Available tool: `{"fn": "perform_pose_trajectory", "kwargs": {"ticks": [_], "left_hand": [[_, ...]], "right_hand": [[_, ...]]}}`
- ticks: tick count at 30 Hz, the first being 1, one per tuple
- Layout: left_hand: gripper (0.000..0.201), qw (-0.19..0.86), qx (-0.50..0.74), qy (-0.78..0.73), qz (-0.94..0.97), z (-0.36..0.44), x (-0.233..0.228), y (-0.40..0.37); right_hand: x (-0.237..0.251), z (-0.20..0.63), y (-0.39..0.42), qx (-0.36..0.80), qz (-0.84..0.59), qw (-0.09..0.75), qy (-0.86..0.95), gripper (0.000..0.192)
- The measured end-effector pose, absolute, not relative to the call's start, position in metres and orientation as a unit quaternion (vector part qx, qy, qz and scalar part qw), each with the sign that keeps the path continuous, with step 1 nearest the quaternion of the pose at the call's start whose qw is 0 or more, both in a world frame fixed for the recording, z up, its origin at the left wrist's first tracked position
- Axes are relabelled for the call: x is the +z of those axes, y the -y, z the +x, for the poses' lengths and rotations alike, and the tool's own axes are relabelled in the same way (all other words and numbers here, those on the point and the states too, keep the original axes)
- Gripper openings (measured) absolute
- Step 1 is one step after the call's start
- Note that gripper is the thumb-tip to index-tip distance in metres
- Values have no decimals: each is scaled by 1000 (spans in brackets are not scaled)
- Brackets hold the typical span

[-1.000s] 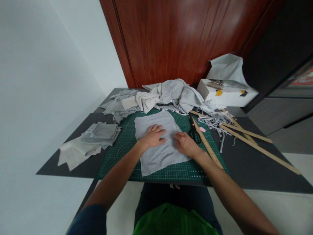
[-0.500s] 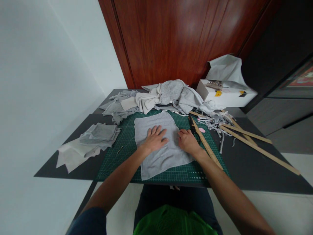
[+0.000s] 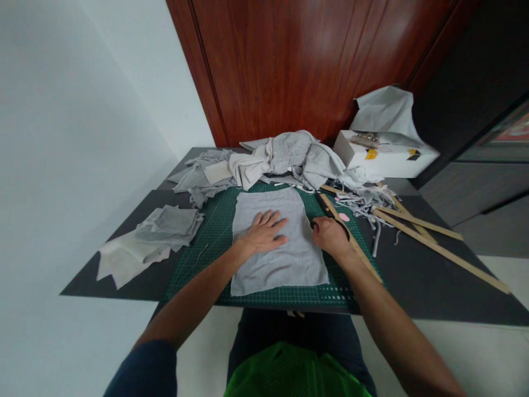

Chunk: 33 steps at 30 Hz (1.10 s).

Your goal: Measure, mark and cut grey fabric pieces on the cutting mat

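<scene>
A light grey cloth piece [image 3: 281, 270] lies fairly flat on the green cutting mat [image 3: 221, 209], with soft creases in its lower half. My left hand [image 3: 264, 232] rests palm down on the middle of the cloth, fingers spread. At the cloth's right edge, my right hand [image 3: 329, 234] is closed with curled fingers over the handles of black scissors [image 3: 324, 204]. One handle loop shows to the right of the hand and a dark bit shows by the fingertips. The scissors' blades point away from me, beside a wooden ruler [image 3: 366, 259].
Folded cloth pieces [image 3: 171, 226] lie left of the mat. A heap of grey fabric [image 3: 289, 154] runs along the back. Scrap strips [image 3: 366, 201] and wooden strips [image 3: 446, 256] lie on the right, a white box [image 3: 384, 160] behind them. A pink piece [image 3: 344, 217] sits near the ruler.
My right hand has moved right from the cloth onto the scissors, whose handles have shifted right. The cloth's lower edge has straightened. My left hand stays spread on the cloth.
</scene>
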<state>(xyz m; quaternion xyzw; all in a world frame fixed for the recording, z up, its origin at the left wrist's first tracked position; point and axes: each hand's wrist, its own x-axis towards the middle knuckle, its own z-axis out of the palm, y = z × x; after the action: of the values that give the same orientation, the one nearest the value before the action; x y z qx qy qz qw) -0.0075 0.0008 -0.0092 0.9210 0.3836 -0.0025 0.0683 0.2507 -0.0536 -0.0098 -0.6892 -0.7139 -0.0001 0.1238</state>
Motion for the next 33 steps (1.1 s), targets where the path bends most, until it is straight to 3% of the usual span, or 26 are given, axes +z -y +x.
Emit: {"fn": "perform_pose_trajectory", "kwargs": {"ticks": [5,10,14,21,29,33], "left_hand": [[70,73,-8,-325,943,8,-6,2],[63,61,32,-347,935,13,-8,1],[58,47,48,-403,913,3,-12,-2],[58,50,48,-441,895,-1,-14,5],[55,70,74,-395,913,-14,-6,5],[75,116,26,-353,928,-27,3,7]], "right_hand": [[-8,261,54,-38,-720,173,671,28],[-13,248,51,9,-588,276,761,39],[-26,234,58,33,-554,247,794,37],[-35,236,70,36,-574,150,804,52],[-30,242,67,56,-533,199,820,52],[-17,251,66,121,-464,213,851,46]]}}
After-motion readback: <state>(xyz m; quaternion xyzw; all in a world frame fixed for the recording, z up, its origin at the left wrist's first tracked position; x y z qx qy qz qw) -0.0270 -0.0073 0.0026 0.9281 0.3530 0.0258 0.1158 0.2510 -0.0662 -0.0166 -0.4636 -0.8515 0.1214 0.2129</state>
